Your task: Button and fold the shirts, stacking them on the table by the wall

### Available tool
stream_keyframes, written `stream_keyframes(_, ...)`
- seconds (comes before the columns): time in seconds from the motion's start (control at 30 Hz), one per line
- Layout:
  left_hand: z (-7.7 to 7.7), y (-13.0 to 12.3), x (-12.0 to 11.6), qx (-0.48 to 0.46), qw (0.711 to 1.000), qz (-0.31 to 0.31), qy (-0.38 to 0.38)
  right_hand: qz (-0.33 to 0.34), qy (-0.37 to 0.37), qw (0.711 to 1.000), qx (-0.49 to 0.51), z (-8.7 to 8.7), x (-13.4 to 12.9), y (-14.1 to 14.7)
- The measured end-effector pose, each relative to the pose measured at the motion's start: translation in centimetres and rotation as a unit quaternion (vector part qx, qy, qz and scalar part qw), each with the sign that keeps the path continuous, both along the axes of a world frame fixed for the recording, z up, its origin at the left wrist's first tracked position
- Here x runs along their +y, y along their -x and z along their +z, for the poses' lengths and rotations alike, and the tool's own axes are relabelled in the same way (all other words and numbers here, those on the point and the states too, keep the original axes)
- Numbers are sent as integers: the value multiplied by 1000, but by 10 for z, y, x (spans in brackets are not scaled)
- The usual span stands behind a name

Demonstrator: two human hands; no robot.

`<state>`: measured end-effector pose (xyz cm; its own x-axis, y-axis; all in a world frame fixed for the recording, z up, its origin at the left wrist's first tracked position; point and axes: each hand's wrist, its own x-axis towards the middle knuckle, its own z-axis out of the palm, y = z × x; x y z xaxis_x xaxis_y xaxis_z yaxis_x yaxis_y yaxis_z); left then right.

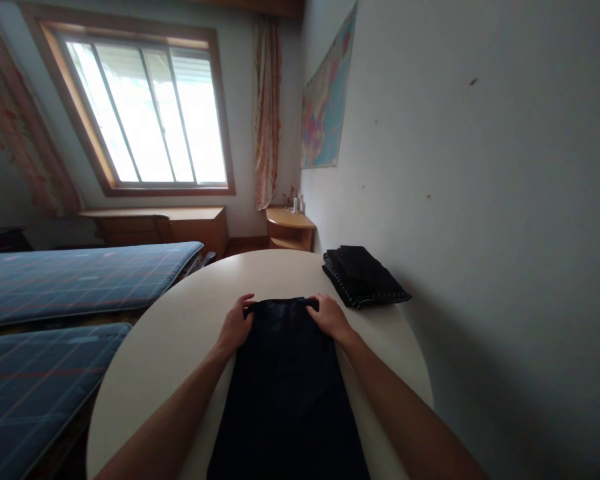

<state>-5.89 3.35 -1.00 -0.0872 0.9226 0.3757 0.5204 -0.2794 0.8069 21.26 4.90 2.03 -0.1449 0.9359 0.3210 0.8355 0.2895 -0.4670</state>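
Observation:
A dark navy garment point(290, 387) lies lengthwise on the round white table point(175, 360), its near end running out of the bottom of the view. Its exact kind cannot be made out. At the far left corner, my left hand point(237, 325) grips the edge, with the thumb on the near side and the fingers bent over it. My right hand point(330, 317) pinches the far right corner in the same way. Between both hands the far edge is drawn fairly straight. Beyond my right hand sits a stack of folded black cloth point(363, 275), not touched by either hand.
A white wall point(505, 267) stands close along the table's right side. Two blue plaid padded seats point(80, 280) are at the left. Farther back are a corner shelf point(290, 219), a wooden desk point(190, 217) and a window point(150, 113).

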Motion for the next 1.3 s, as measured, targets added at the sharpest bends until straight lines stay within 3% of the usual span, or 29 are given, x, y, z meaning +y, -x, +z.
stream_keyframes(0.17,14,0,0,-38,998,16,-56,48,-6,997,66,19,12,-8)
stream_keyframes(0.27,13,1,4,-42,997,30,-56,68,-22,992,106,27,19,-9)
stream_keyframes(0.43,7,-1,3,38,997,62,-36,48,-79,994,54,18,17,0)
stream_keyframes(0.57,20,-21,-25,146,982,64,-102,160,-98,981,-47,5,2,13)
stream_keyframes(0.63,26,-37,-48,189,977,12,-99,215,-64,971,-87,0,-2,19)
stream_keyframes(0.7,28,-55,-72,223,971,-47,-78,219,-15,970,-107,-4,-2,24)
stream_keyframes(0.83,21,-80,-106,316,936,-152,22,147,48,979,-130,-11,5,25)
stream_keyframes(0.97,16,-73,-105,407,893,-182,50,36,43,989,-139,-13,6,20)
stream_keyframes(1.1,21,-46,-84,457,879,-130,44,-65,25,987,-144,-5,-5,18)
stream_keyframes(1.3,30,-22,-63,455,888,25,53,-147,26,970,-192,11,-30,16)
